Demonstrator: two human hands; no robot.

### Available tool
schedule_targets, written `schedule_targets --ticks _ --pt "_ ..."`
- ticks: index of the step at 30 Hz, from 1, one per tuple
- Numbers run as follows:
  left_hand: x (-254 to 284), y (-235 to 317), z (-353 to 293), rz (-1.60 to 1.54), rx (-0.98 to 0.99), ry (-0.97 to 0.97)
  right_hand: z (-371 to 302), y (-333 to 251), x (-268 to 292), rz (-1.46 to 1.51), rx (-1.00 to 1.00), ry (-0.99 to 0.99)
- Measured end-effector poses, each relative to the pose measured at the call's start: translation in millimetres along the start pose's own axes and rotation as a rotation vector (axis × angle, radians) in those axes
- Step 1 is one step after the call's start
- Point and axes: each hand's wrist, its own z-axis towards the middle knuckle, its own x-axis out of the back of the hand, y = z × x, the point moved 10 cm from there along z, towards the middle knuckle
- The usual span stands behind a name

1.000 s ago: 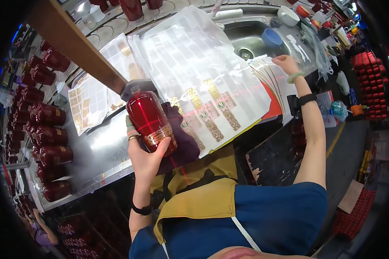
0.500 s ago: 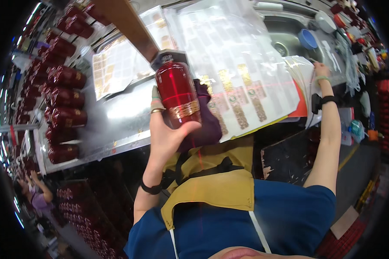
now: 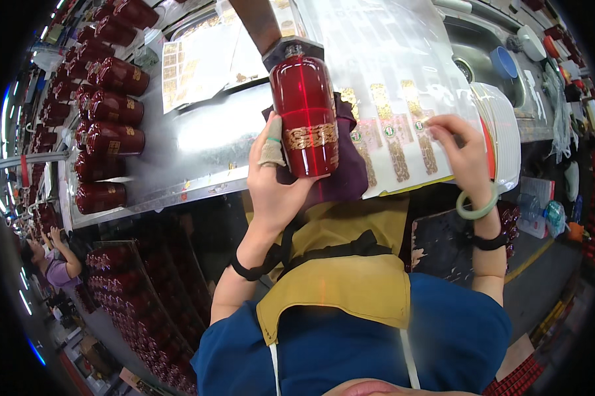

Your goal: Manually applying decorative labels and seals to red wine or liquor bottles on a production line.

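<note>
A glossy red glass bottle (image 3: 304,99) with a gold patterned band stands in front of me, its neck up against a dark angular holder (image 3: 294,47). My left hand (image 3: 278,191) grips the bottle's lower left side, with a greenish cover on one finger. Behind and beside the bottle's base lies a dark purple cloth (image 3: 347,168). My right hand (image 3: 466,148) hangs over the white sheet (image 3: 413,66) on the right, thumb and forefinger curled together by a gold decal strip (image 3: 426,148) with a green emblem. What those fingertips hold, if anything, is too small to make out.
Rows of red bottles (image 3: 116,105) line the left of the metal worktop (image 3: 198,148). A gold-printed sheet (image 3: 185,76) lies at the back. On the right are a sink (image 3: 469,46), a blue bowl (image 3: 504,63) and stacked white sheets (image 3: 505,132). Another person (image 3: 63,264) is at far left.
My right hand has come left from the far right edge of the sheets to the decal strips. My left hand still holds the bottle. The view has shifted slightly.
</note>
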Motion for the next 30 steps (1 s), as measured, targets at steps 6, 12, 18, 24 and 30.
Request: schedule_targets --ticks 6,12,18,24,30 --pt "-6 2 -3 0.017 0.013 -0.021 -35 -85 -91 0.177 0.146 -0.346" --pt "-12 -16 -19 -0.428 0.193 -0.172 -38 -99 -124 0.248 0.076 -0.325" --pt "-25 -19 -29 -0.555 0.282 -0.124 -38 -87 -127 0.216 0.057 -0.273" --pt "-24 -19 -29 -0.62 0.298 -0.096 -37 -72 -126 0.241 -0.024 -0.223" --pt "-22 -18 -29 -0.583 0.285 -0.087 -37 -70 -128 0.211 0.002 -0.217"
